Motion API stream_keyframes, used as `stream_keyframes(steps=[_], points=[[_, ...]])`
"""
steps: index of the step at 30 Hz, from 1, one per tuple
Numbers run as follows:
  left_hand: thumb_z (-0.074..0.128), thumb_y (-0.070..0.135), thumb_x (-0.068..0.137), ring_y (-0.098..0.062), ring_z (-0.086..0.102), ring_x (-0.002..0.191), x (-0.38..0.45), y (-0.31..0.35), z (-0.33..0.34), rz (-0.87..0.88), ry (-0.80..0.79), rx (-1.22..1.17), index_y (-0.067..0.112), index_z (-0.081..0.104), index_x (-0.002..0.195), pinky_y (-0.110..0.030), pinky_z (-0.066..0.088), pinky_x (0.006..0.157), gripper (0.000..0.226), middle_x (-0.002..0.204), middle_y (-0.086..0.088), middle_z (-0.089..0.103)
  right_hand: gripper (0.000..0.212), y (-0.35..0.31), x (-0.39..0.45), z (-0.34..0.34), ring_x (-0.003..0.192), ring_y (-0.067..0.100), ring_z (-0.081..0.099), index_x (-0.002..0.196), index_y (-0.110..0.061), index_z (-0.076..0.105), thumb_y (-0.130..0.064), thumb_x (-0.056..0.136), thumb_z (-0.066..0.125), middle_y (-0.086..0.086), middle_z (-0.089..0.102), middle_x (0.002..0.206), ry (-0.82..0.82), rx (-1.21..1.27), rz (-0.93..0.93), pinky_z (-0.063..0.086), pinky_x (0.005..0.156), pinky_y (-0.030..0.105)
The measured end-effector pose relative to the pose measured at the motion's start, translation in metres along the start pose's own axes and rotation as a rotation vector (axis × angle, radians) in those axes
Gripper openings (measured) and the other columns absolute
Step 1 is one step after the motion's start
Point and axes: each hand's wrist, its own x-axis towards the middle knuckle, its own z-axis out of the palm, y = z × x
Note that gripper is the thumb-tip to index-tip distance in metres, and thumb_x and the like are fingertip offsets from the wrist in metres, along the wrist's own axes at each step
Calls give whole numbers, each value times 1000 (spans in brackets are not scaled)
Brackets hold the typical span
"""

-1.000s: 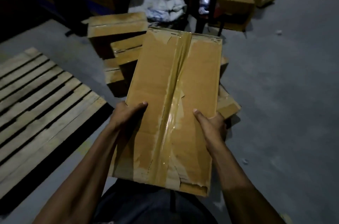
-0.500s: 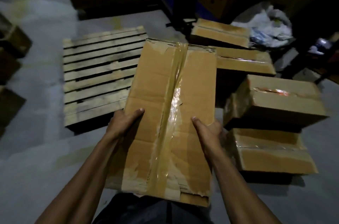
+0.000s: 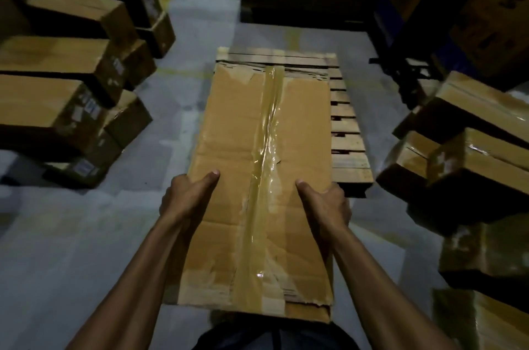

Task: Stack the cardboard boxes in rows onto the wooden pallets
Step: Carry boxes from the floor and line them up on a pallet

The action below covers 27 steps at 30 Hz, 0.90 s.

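Right now, from my head camera, I am carrying a long cardboard box (image 3: 257, 178) in front of my body, its far end over the wooden pallet (image 3: 347, 135) ahead. My left hand (image 3: 186, 198) grips its left edge, thumb flat on top and fingers curled out of sight below; my right hand (image 3: 329, 203) holds the right edge the same way. A glossy tape strip (image 3: 264, 163) runs down the lid, and the near end is torn and ragged. I judge it stiff enough to carry by its long sides, but the tape looks slippery and the torn end weak, so the edges are the place to hold. Left of the pallet stand stacked boxes (image 3: 65, 92); right of it, more boxes (image 3: 472, 135).
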Motion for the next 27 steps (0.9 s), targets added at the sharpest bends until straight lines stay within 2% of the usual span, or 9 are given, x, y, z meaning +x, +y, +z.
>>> stream_keyframes(steps=[3,5,12,16,21,23,25,27], points=[[58,83,71,-35,64,87,36,3,-26,-18,81,-23,18,63,100,-52,56,87,71,96,-8,68,69,-38,15,41,101,30,63,116,-16,61,-71,74,69,6,66,110,-43,-12,-25,54,90,44],[57,81,74,-35,64,85,63,9,-39,-39,127,-26,19,62,91,-54,56,86,64,93,-8,68,66,-62,31,66,100,31,63,115,-16,61,-68,76,70,7,67,110,-61,-5,-42,54,89,44],[54,88,58,-36,65,92,177,58,-78,-122,135,-75,18,58,96,-53,56,89,80,100,-7,68,68,-160,112,146,103,31,63,120,-16,60,-67,77,70,7,67,114,-116,-16,-85,52,88,40],[53,89,53,-34,67,94,243,102,-106,-103,185,-128,18,66,116,-52,55,91,96,105,-7,70,65,-237,157,178,99,29,61,117,-14,61,-65,78,71,7,67,111,-131,-27,-129,46,78,32],[54,89,54,-34,66,97,308,137,-134,-55,229,-178,19,67,115,-52,55,92,93,105,-7,70,66,-308,196,214,99,30,63,117,-16,60,-68,77,70,7,67,112,-131,-47,-177,54,86,41],[58,84,66,-33,65,99,335,148,-145,-53,220,-172,17,65,117,-53,54,94,85,103,-6,69,69,-332,208,228,103,32,63,120,-15,58,-68,77,70,8,66,115,-124,-61,-180,53,87,41],[61,72,81,-32,64,100,365,158,-156,-54,205,-170,16,65,118,-53,52,96,67,101,-5,67,69,-355,220,243,106,32,62,120,-15,58,-67,78,70,8,65,117,-123,-61,-174,50,84,37],[61,68,85,-33,63,103,396,165,-166,-37,198,-162,17,65,120,-53,51,97,62,106,-7,68,67,-375,229,262,105,31,62,119,-16,57,-67,78,70,8,65,117,-121,-57,-167,48,83,36]])
